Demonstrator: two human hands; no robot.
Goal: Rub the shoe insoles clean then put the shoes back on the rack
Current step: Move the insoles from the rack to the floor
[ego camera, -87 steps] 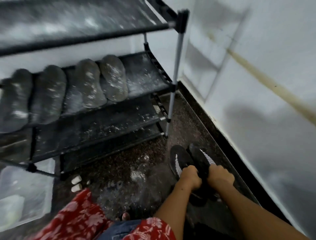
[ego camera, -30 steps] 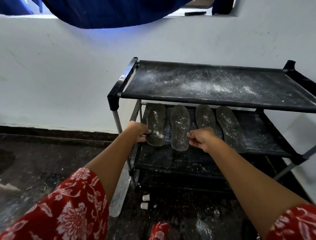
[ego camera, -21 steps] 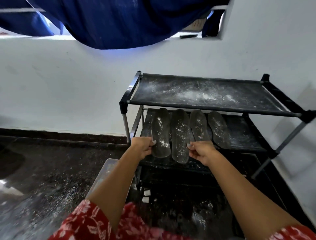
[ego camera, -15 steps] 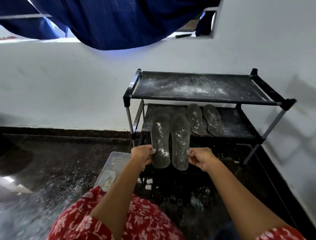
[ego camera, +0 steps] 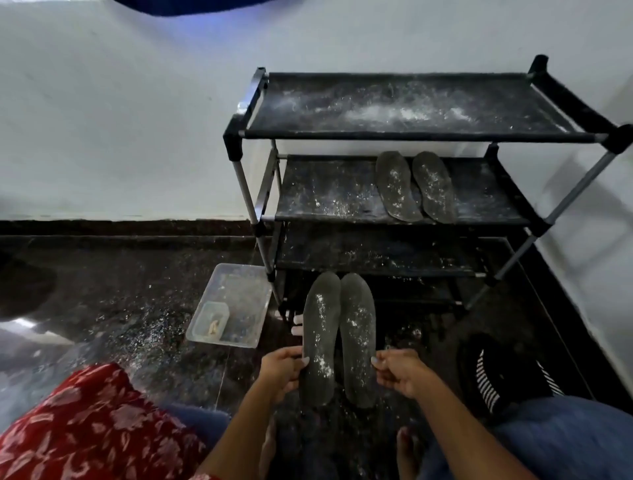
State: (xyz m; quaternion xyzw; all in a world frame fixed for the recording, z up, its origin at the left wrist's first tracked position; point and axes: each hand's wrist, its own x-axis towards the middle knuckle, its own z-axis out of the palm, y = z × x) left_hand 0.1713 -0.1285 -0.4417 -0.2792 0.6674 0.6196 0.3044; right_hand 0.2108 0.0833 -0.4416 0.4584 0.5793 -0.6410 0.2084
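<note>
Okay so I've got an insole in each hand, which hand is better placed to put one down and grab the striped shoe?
Probably the right hand. The black striped shoe sits on the floor just beyond it on the right, while the left hand would have to cross both insoles.

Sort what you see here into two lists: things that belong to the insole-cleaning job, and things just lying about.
Part of the job:
left insole, in left hand
right insole, in right hand
two insoles on the second shelf
shoe rack
black striped shoes

Lying about:
clear plastic tub
blue cloth
</note>
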